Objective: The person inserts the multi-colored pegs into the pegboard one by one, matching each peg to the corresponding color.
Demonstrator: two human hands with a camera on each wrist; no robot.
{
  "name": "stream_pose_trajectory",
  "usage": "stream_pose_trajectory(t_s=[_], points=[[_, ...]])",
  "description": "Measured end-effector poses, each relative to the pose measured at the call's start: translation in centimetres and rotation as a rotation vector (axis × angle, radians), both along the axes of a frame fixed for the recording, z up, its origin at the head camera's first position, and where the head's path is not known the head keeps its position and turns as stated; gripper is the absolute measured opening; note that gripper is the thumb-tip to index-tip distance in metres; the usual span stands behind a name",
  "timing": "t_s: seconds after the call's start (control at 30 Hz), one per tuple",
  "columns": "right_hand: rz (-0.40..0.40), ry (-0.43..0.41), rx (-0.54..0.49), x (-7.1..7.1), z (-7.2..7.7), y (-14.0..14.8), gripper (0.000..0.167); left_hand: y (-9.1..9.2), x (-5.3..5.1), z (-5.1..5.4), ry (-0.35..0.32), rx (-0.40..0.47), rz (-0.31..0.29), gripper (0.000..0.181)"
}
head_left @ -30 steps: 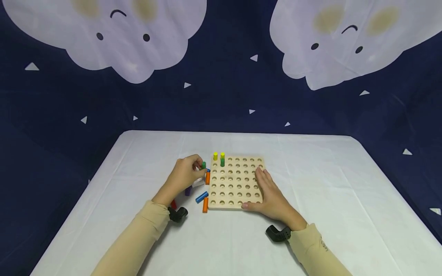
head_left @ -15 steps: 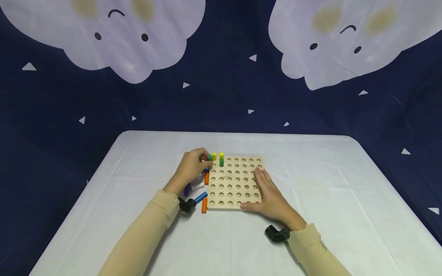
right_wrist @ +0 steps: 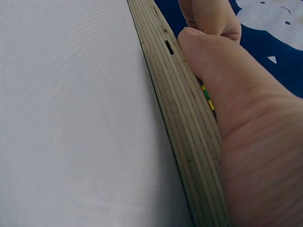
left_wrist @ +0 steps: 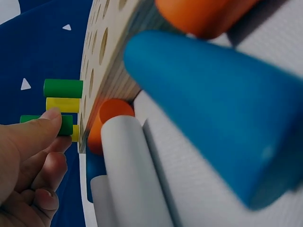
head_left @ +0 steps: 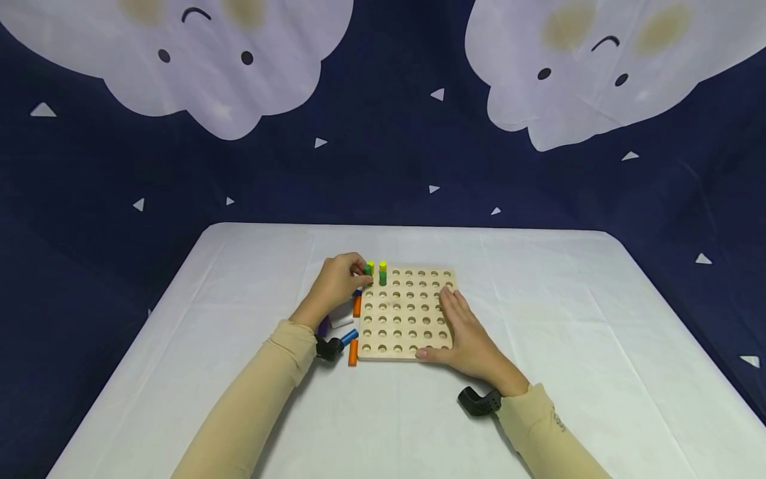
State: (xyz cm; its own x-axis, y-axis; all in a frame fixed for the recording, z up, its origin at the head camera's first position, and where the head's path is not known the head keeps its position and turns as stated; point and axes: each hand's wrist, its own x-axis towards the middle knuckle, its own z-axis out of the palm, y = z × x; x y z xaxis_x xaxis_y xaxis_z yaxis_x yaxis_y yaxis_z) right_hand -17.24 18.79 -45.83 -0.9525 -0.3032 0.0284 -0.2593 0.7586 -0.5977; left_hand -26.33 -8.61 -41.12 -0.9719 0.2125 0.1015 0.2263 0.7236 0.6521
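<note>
A square wooden pegboard (head_left: 403, 313) with rows of round holes lies on the table. At its far left corner my left hand (head_left: 336, 284) pinches a green peg (left_wrist: 66, 125) between thumb and fingers. In the left wrist view the peg's end is just short of the board's face, beside a yellow peg (left_wrist: 75, 133) standing in a hole. Another yellow peg (head_left: 383, 265) and a second green peg (head_left: 383, 279) stand in the neighbouring column. My right hand (head_left: 471, 340) rests on the board's near right corner, fingers extended along the right side, thumb at the near edge (right_wrist: 177, 109).
Loose pegs lie left of the board: a blue peg (head_left: 350, 337), orange pegs (head_left: 353, 353), a white peg (left_wrist: 135, 170) and a purple one partly behind the left wrist. White cloth (head_left: 568, 332) covers the table. A dark blue patterned curtain (head_left: 383, 166) hangs behind.
My left hand has moved forward and right with the green peg, from beside the board to over its far left corner. The right hand stays on the board.
</note>
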Motion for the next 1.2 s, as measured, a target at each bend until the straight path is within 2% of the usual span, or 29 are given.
stream_pose_trajectory(t_s=[0.37, 0.93, 1.2], points=[[0.0, -0.004, -0.004, 0.0, 0.2, -0.1, 0.132, 0.2, 0.1, -0.4, -0.016, -0.033, -0.037, 0.02], [0.009, 0.011, -0.006, 0.0, 0.1, -0.2, 0.131, 0.2, 0.1, -0.9, -0.032, -0.031, 0.005, 0.022], [0.0, -0.006, 0.002, 0.0, 0.1, 0.0, 0.132, -1.0, 0.1, -0.8, -0.07, -0.039, -0.014, 0.029]])
